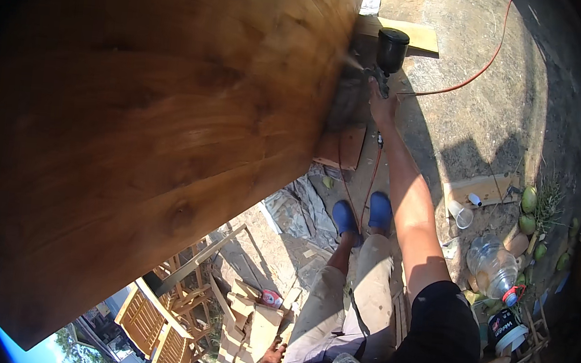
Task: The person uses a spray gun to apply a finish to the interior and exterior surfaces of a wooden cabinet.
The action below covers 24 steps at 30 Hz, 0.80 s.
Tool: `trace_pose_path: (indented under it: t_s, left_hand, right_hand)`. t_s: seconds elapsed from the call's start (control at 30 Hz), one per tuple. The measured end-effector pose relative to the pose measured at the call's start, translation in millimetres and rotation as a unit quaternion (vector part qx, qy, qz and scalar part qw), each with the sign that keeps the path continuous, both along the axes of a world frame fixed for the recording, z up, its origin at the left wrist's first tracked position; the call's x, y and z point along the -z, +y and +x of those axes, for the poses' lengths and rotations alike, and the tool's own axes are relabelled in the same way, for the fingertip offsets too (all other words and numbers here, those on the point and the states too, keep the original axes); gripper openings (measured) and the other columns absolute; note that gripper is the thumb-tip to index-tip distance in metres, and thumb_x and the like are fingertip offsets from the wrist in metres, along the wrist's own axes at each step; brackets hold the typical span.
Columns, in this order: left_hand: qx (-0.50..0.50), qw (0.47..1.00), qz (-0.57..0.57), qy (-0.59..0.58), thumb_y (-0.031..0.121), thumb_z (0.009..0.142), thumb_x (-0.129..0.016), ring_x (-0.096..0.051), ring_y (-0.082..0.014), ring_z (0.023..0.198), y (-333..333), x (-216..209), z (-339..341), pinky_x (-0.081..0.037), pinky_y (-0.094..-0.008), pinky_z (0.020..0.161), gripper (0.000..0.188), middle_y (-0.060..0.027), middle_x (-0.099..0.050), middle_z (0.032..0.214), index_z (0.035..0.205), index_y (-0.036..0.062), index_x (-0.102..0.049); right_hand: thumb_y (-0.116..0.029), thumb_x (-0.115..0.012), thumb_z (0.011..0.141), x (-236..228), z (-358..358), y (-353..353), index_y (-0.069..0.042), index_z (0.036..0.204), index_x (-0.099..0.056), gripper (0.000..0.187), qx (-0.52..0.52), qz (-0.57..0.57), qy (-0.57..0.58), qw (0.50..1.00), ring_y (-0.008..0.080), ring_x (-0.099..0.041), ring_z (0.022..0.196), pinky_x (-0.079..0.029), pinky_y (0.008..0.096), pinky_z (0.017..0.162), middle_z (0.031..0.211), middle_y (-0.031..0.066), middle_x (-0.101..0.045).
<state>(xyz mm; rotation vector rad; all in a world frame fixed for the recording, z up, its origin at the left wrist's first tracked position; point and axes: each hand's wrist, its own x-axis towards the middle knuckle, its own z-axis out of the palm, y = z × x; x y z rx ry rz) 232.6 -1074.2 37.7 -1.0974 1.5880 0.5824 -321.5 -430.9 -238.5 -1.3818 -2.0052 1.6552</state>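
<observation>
My right hand, arm stretched forward, grips a spray gun with a black cup on top. A pale mist leaves its nozzle toward the right edge of a large brown wooden panel. That panel fills the left of the view, its surface glossy in places with visible grain. A red hose runs beside the gun and curves off to the upper right. Low in the view, my left hand hangs beside my leg, fingers loosely apart, with nothing visible in it.
Crumpled sheeting lies left of my blue shoes. Wooden offcuts and slatted wooden furniture stand at lower left. At right are a large clear bottle, a plastic cup, green coconuts and a bucket.
</observation>
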Motion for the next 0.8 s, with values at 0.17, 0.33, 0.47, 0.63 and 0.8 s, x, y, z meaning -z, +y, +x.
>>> trace_pose_path:
  t_s: [0.17,0.33,0.47,0.63,0.8]
  left_hand:
    - [0.291,0.906,0.191,0.242,0.031,0.104,-0.059,-0.063,-0.0128,0.081,9.9,7.8,8.3,-0.052,-0.0274,0.074,0.040,-0.0048,-0.066,0.091,0.140,0.0145,-0.054]
    - [0.051,0.998,0.014,0.013,0.033,0.101,-0.064,-0.064,-0.0158,0.084,36.6,7.8,-1.7,-0.053,-0.0300,0.074,0.047,-0.0064,-0.067,0.097,0.143,0.0157,-0.051]
    - [-0.019,0.999,-0.022,-0.013,0.035,0.099,-0.068,-0.065,-0.0182,0.086,59.1,4.0,-15.7,-0.053,-0.0320,0.074,0.053,-0.0076,-0.068,0.102,0.145,0.0167,-0.048]
    - [-0.008,0.999,-0.018,-0.036,0.035,0.098,-0.069,-0.068,-0.0255,0.102,69.2,-0.9,-40.7,-0.058,-0.0386,0.075,0.068,-0.0152,-0.066,0.126,0.154,0.0089,-0.039]
    - [-0.080,0.993,0.057,0.067,0.030,0.098,-0.068,-0.064,-0.0264,0.113,67.6,0.9,-49.6,-0.061,-0.0401,0.083,0.065,-0.0132,-0.062,0.137,0.153,0.0084,-0.040]
  right_hand:
    - [-0.058,-0.064,0.094,69.3,-6.1,4.8,0.002,0.097,-0.077,0.061,-0.016,0.021,-0.068,0.997,0.0474,-0.070,0.097,-0.053,0.0512,0.087,0.092,0.0302,-0.072]
    - [-0.058,-0.064,0.095,75.5,-10.6,-2.1,-0.001,0.103,-0.076,0.059,-0.040,0.101,-0.077,0.991,0.0489,-0.070,0.095,-0.052,0.0536,0.086,0.092,0.0304,-0.072]
    - [-0.055,-0.065,0.095,8.1,-3.1,2.1,-0.003,0.104,-0.076,0.054,-0.042,0.062,-0.017,0.997,0.0480,-0.070,0.093,-0.053,0.0527,0.083,0.090,0.0294,-0.072]
    - [-0.046,-0.068,0.097,-141.6,-1.2,18.9,-0.003,0.103,-0.076,0.045,-0.073,0.031,0.070,0.994,0.0398,-0.073,0.081,-0.053,0.0463,0.072,0.080,0.0245,-0.072]
    - [-0.046,-0.070,0.098,-285.7,-2.8,26.1,-0.001,0.080,-0.068,0.048,-0.086,0.100,0.198,0.971,0.0144,-0.054,0.055,-0.043,0.0356,0.055,0.059,0.0045,-0.057]
